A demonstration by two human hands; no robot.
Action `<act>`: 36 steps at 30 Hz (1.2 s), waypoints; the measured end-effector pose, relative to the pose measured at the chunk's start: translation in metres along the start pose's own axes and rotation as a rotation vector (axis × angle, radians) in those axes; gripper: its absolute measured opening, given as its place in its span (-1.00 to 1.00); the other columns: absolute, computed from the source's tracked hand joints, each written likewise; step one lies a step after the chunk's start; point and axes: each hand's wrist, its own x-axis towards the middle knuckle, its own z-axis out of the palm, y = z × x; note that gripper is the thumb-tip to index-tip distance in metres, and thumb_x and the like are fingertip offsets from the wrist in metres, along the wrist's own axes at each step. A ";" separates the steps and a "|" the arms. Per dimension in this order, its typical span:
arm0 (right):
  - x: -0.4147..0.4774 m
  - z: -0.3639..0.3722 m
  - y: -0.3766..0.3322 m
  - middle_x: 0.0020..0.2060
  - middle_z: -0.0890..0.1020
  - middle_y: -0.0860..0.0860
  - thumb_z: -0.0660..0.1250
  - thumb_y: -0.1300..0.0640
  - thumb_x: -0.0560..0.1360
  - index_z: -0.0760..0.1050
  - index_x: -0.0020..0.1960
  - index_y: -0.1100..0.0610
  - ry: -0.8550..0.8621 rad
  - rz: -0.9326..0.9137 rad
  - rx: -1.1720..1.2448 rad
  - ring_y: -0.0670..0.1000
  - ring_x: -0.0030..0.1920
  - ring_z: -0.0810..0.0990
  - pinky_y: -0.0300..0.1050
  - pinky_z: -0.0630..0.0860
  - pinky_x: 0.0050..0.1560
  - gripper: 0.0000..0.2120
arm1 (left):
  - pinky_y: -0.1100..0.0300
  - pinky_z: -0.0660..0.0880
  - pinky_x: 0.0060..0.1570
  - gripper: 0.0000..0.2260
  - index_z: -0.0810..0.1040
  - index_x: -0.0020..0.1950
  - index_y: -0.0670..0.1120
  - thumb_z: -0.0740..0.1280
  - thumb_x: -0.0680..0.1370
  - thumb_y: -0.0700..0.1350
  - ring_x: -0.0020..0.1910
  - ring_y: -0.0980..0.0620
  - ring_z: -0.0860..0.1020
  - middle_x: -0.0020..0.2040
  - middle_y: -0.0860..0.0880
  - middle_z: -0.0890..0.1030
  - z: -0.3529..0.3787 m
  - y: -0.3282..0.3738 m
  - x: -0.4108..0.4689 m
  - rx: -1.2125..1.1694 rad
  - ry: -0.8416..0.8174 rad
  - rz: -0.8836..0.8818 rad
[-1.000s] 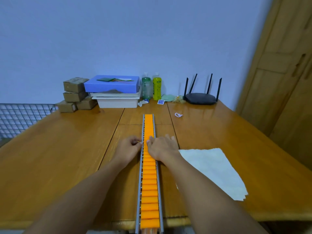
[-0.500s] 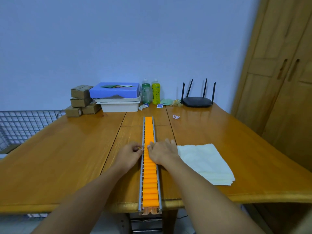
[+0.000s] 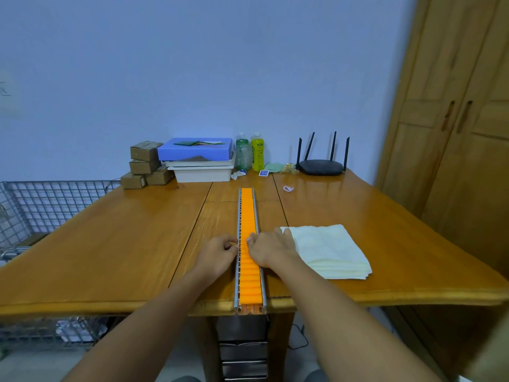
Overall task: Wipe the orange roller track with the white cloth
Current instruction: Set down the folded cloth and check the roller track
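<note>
Orange plastic rollers in a long grey metal-railed roller track [image 3: 248, 244] run straight down the middle of the big glossy wooden table [image 3: 110, 244], the near end just overhanging the front edge, which likely leaves its whole length within reach for wiping. Rollers look bright, evenly spaced and unmarked. Folded white terry cloth [image 3: 330, 252] lies flat just right of the track, not yet picked up. Right hand [image 3: 271, 248] rests loosely curled across the rollers, holding nothing, its far fingers touching the cloth's corner. Left hand [image 3: 219, 250], fingers curled and empty, presses the left rail, seemingly steadying it.
</note>
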 end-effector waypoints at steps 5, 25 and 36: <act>-0.021 -0.001 0.001 0.30 0.58 0.09 -0.12 -0.12 0.72 0.52 0.36 0.06 -0.007 0.001 0.018 0.17 0.43 0.32 0.20 0.14 0.41 -0.48 | 0.33 0.36 -0.27 -0.74 0.57 0.34 -0.10 0.29 0.68 -0.09 -0.18 0.19 0.54 -0.15 0.12 0.58 -0.002 0.005 -0.022 0.018 0.007 0.006; -0.126 -0.007 -0.002 0.28 0.57 0.11 -0.02 -0.12 0.71 0.52 0.31 0.07 0.013 0.001 -0.022 0.16 0.35 0.41 0.16 0.22 0.36 -0.56 | 0.28 0.35 -0.32 -0.72 0.55 0.37 -0.07 0.27 0.68 -0.05 -0.21 0.13 0.52 -0.15 0.05 0.57 -0.015 0.028 -0.105 0.097 -0.030 -0.007; -0.170 -0.005 0.000 0.33 0.55 0.11 -0.08 -0.12 0.71 0.42 0.46 -0.03 0.014 -0.042 -0.102 0.18 0.35 0.43 0.18 0.21 0.36 -0.53 | 0.16 0.45 -0.20 -0.77 0.58 0.29 -0.06 0.28 0.66 -0.10 -0.16 0.02 0.57 -0.07 -0.13 0.68 -0.020 0.031 -0.145 0.027 -0.068 -0.003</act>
